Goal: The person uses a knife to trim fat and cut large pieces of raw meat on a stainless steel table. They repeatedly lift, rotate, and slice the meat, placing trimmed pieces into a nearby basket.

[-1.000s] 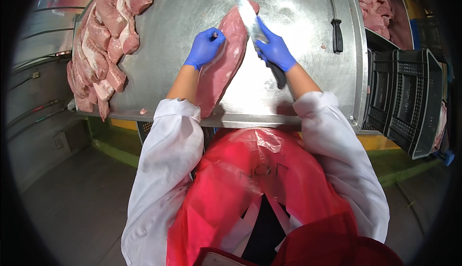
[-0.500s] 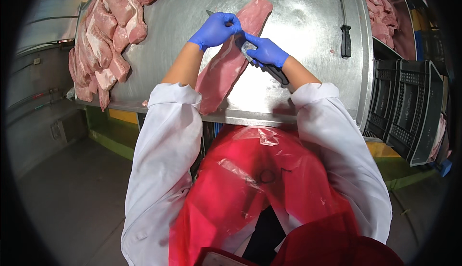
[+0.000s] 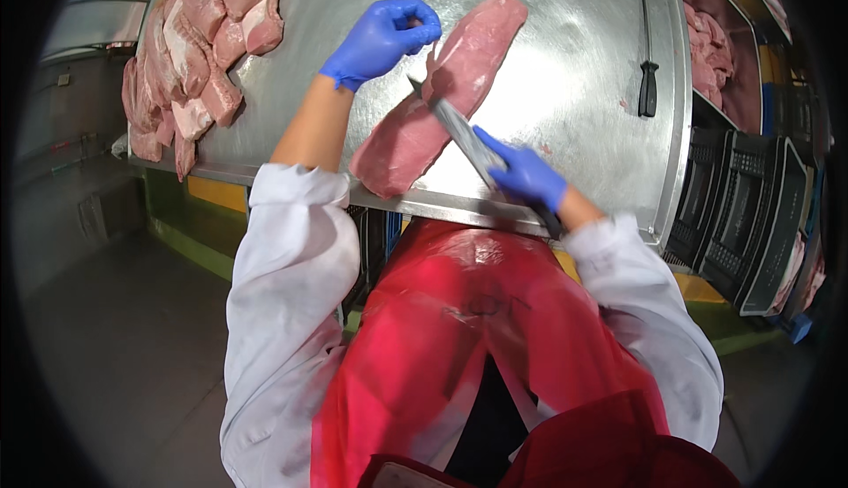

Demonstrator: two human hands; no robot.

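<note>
A long pink pork loin [image 3: 470, 68] lies slanted on the steel table in front of me. My right hand [image 3: 527, 175], in a blue glove, is closed round the dark handle of a knife [image 3: 461, 135]. The blade crosses over the near half of the meat, its tip pointing up and left. Above the loin's left edge, my left hand [image 3: 384, 39], also gloved in blue, is raised with thumb and fingertips pinched together. Something small and thin seems to be in that pinch, but I cannot make it out.
Several raw meat pieces [image 3: 190, 55] are heaped at the table's left. A sharpening steel with a black handle [image 3: 648, 90] lies to the right. Beyond the right edge are a bin of meat pieces [image 3: 707, 51] and dark plastic crates [image 3: 738, 214].
The hands have moved apart: my left hand went up and left off the meat, my right drew the knife down and right. The blade now shows more fully.
</note>
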